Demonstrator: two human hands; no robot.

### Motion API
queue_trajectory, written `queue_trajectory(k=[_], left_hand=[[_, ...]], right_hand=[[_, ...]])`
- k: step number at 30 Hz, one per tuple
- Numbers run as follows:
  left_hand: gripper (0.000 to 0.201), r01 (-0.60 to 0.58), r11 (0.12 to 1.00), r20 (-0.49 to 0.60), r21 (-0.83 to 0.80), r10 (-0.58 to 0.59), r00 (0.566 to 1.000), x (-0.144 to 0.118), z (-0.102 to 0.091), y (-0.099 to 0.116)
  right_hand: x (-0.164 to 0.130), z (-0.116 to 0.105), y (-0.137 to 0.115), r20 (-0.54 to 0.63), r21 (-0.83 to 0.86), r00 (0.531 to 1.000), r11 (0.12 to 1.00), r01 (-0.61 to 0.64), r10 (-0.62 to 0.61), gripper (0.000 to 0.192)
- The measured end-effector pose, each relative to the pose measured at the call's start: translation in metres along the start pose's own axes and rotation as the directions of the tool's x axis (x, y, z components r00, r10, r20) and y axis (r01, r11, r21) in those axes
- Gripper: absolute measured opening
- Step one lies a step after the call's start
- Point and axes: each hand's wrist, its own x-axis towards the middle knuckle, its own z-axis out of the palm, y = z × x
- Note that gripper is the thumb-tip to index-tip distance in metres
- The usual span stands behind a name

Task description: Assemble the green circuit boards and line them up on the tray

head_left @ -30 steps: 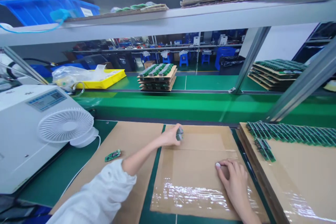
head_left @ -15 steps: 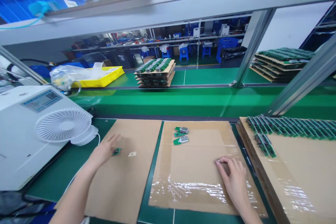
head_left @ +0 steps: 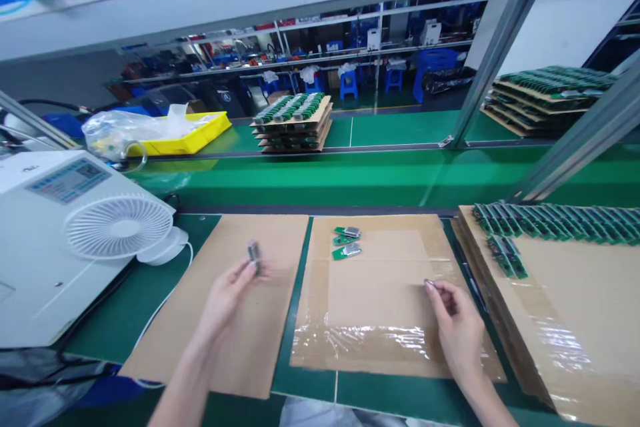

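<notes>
Left hand (head_left: 235, 290): its thumb and fingers were pinched on a small circuit board (head_left: 254, 252), blurred, above the left cardboard sheet (head_left: 240, 347).
Right hand (head_left: 459, 323): its thumb and forefinger were closed on a tiny item (head_left: 429, 282), too small to identify, over the taped cardboard sheet (head_left: 370, 307).
Loose boards (head_left: 347, 251): three lay near the far edge of the taped cardboard sheet.
Board's feel: it looked light and stiff, probably smooth-faced, its mounted parts likely fragile under pressure or bending.
Board's grip: a gentle pinch along the long edges seemed safest.
</notes>
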Motion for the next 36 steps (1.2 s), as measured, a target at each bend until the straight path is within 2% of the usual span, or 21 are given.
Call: queue_trajectory(k=[1, 3, 6, 9, 14, 17, 20, 24, 28, 31, 36], left_hand=[[0.045, 0.064, 0.976, 0.131, -0.210, -0.037, 0.991, -0.015, 0.026, 0.008], [0.039, 0.242, 0.856, 0.332, -0.458, -0.088, 0.939, -0.042, 0.076, 0.021], [0.041, 0.464, 0.682, 0.547, -0.565, -0.111, 0.830, -0.072, 0.131, 0.033], [0.048, 0.568, 0.584, 0.647, -0.580, -0.092, 0.757, -0.085, 0.156, 0.041], [0.062, 0.731, 0.358, 0.770, -0.581, -0.048, 0.636, -0.095, 0.164, 0.049], [0.056, 0.764, 0.268, 0.788, -0.586, -0.030, 0.615, -0.102, 0.166, 0.051], [0.054, 0.763, 0.291, 0.787, -0.577, -0.049, 0.615, -0.107, 0.169, 0.053], [0.066, 0.747, 0.341, 0.776, -0.571, -0.073, 0.626, -0.108, 0.171, 0.055], [0.077, 0.735, 0.372, 0.767, -0.567, -0.086, 0.635, -0.108, 0.170, 0.053], [0.083, 0.727, 0.389, 0.775, -0.566, -0.052, 0.630, -0.109, 0.169, 0.053], [0.076, 0.714, 0.375, 0.782, -0.591, 0.051, 0.621, -0.110, 0.171, 0.052]], right_hand=[[-0.002, -0.001, -0.009, 0.005, 0.062, 0.997, 0.995, -0.075, 0.074, 0.035], [-0.006, -0.004, -0.029, 0.089, 0.210, 0.979, 0.958, -0.197, 0.182, 0.031], [-0.011, -0.011, -0.062, 0.260, 0.413, 0.945, 0.861, -0.297, 0.201, 0.026], [-0.012, -0.021, -0.086, 0.355, 0.476, 0.915, 0.805, -0.353, 0.191, 0.022], [-0.017, -0.031, -0.100, 0.290, 0.397, 0.941, 0.873, -0.285, 0.175, 0.018], [-0.024, -0.030, -0.103, 0.246, 0.307, 0.962, 0.932, -0.193, 0.118, 0.016], [-0.029, -0.030, -0.105, 0.192, 0.245, 0.981, 0.966, -0.086, 0.038, 0.012], [-0.033, -0.031, -0.107, 0.139, 0.168, 0.986, 0.983, 0.073, -0.097, 0.009], [-0.036, -0.034, -0.109, 0.119, 0.076, 0.968, 0.974, 0.214, -0.222, 0.009], [-0.037, -0.037, -0.113, 0.109, 0.021, 0.955, 0.961, 0.276, -0.277, 0.009], [-0.037, -0.041, -0.116, 0.100, -0.038, 0.899, 0.901, 0.432, -0.427, 0.010]])
